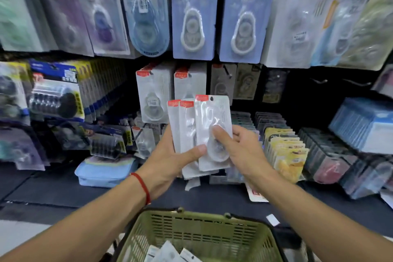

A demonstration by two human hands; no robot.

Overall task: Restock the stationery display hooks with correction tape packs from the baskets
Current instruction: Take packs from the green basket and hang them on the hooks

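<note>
Fanning upward between both hands, several white correction tape packs with red top corners sit in front of the display. The left hand grips the stack from below, thumb pressed across the front. The right hand pinches the foremost pack, thumb on its clear blister and fingers curled behind. Matching packs hang on the display hooks just behind. A red string bracelet circles the left wrist. Below, a green basket holds more packs.
</note>
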